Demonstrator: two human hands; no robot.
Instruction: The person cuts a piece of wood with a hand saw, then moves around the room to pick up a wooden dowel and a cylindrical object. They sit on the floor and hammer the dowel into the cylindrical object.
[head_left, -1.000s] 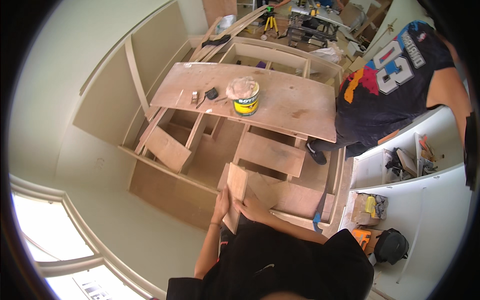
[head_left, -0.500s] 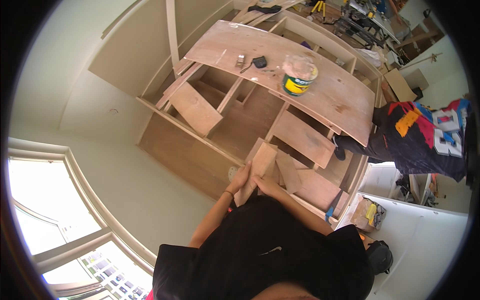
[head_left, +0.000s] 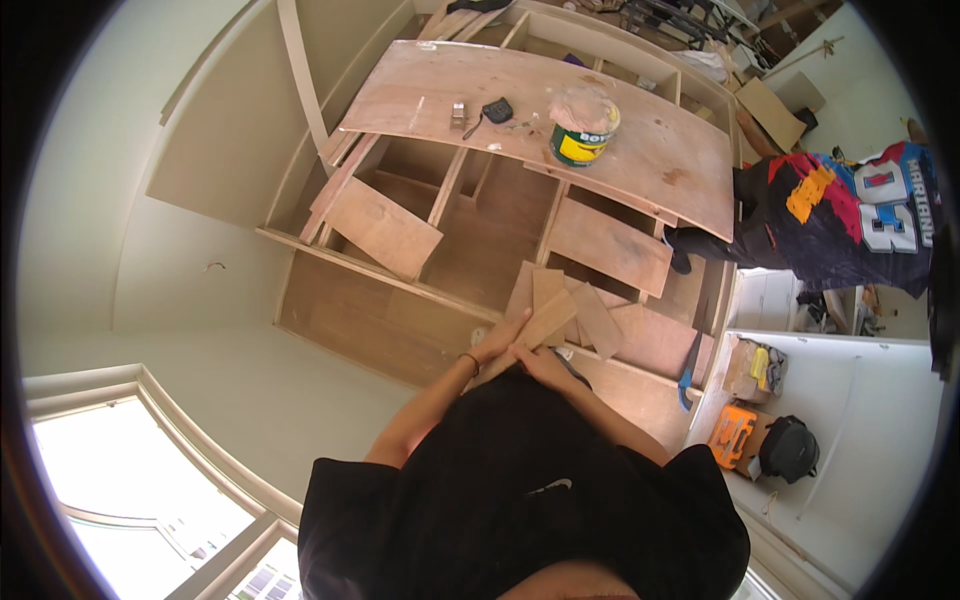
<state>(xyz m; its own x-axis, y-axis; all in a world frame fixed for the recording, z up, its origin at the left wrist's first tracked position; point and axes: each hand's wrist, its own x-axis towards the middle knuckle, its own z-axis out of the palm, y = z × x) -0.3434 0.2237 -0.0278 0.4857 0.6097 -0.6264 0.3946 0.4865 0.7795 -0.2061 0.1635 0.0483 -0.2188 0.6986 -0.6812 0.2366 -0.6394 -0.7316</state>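
Note:
My left hand [head_left: 502, 338] is closed on the left edge of a narrow wooden board [head_left: 549, 319], held slanting in front of my chest. On the board's near right side, my right hand [head_left: 538, 364] also grips it, fingers partly hidden. Just beyond lie several loose plywood pieces, among them a short piece [head_left: 547, 287] and a tilted strip [head_left: 598, 322]. They rest on a low wooden frame [head_left: 452, 187] with open compartments.
A large plywood sheet [head_left: 650, 160] spans the frame, carrying a green-and-yellow bucket [head_left: 580, 148], a tape measure [head_left: 497, 110] and a flat brush [head_left: 459, 114]. A person [head_left: 830, 225] stands at right. A blue-handled saw [head_left: 686, 388], orange case [head_left: 732, 437] and black backpack [head_left: 789, 448] are nearer.
The view has shifted, bringing the orange case into sight. The board in my hands has tipped further to the right at its far end. Both hands keep their hold.

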